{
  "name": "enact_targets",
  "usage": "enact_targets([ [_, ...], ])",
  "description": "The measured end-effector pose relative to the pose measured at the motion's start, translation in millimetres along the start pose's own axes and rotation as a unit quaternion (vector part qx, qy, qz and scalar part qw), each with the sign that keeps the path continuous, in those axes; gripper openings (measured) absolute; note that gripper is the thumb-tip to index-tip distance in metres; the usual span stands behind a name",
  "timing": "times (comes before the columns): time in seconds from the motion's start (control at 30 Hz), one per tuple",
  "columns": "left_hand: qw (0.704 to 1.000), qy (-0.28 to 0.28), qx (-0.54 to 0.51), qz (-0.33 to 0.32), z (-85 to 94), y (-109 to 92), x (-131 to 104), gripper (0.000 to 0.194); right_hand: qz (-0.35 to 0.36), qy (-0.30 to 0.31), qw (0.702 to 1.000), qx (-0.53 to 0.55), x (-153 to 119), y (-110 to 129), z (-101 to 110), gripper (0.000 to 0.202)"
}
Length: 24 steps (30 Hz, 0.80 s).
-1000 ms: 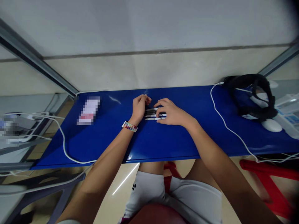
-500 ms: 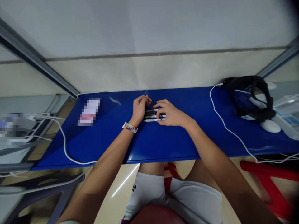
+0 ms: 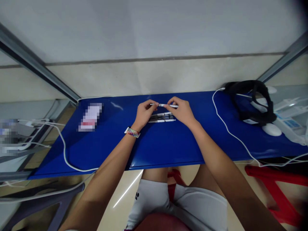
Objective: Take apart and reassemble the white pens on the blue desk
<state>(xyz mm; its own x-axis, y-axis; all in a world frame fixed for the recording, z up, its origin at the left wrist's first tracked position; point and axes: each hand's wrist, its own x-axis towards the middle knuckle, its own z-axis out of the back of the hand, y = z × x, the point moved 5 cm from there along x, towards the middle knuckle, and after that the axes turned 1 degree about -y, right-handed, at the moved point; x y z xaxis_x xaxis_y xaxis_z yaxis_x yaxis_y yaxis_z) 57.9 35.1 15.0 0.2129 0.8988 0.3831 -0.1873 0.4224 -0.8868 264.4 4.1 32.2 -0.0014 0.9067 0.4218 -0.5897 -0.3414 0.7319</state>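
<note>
A white and dark pen (image 3: 161,105) is held level between my two hands, above the far half of the blue table. My left hand (image 3: 143,112) pinches its left end, and my right hand (image 3: 181,110) grips its right end by the fingertips. Just below this pen, several more pens (image 3: 161,120) lie side by side on the table, white and black, pointing left to right. My fingers hide parts of the held pen, and my right hand overlaps the row's upper right end.
On the blue table (image 3: 166,147), a blurred-out phone-like item (image 3: 90,117) lies at left. At right sit a black headset with a strap (image 3: 258,117) and a clear plastic box (image 3: 288,122). White cables (image 3: 227,130) cross both sides. A red stool (image 3: 271,186) stands below right.
My right hand has risen from the row of pens with one pen. Both hands now hold that pen above the others, which show more fully. The view has shifted slightly.
</note>
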Motion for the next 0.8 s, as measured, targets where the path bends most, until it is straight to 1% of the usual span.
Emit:
enact_targets([
  [0.03,1.0,-0.003,-0.003,-0.001,0.7,2,1,0.028,-0.015,-0.011,1.0,0.02,1,-4,0,0.029],
  [0.1,1.0,-0.007,-0.008,-0.002,2.1,5,2,0.027,-0.059,-0.017,0.993,0.103,4,-13,-3,0.031],
  [0.13,1.0,-0.011,-0.011,-0.003,2.7,7,3,0.026,-0.09,-0.013,0.983,0.16,5,-18,-5,0.031],
  [0.2,1.0,-0.021,-0.014,-0.004,4.0,8,3,0.023,-0.154,-0.009,0.952,0.264,5,-27,-9,0.031],
  [0.3,0.999,-0.041,-0.008,-0.007,5.9,8,3,0.021,-0.214,-0.013,0.911,0.353,5,-36,-12,0.029],
  [0.43,0.999,-0.052,0.0,-0.014,7.4,8,3,0.02,-0.233,-0.014,0.882,0.41,5,-39,-14,0.024],
  [0.53,0.999,-0.043,-0.002,-0.006,7.1,10,3,0.02,-0.237,-0.021,0.871,0.43,5,-41,-15,0.024],
  [0.67,0.999,-0.031,-0.024,0.014,6.6,11,3,0.021,-0.219,-0.021,0.877,0.427,6,-42,-16,0.026],
  [0.8,0.999,-0.029,-0.038,0.017,7.8,9,5,0.021,-0.193,-0.017,0.886,0.422,7,-40,-15,0.029],
])
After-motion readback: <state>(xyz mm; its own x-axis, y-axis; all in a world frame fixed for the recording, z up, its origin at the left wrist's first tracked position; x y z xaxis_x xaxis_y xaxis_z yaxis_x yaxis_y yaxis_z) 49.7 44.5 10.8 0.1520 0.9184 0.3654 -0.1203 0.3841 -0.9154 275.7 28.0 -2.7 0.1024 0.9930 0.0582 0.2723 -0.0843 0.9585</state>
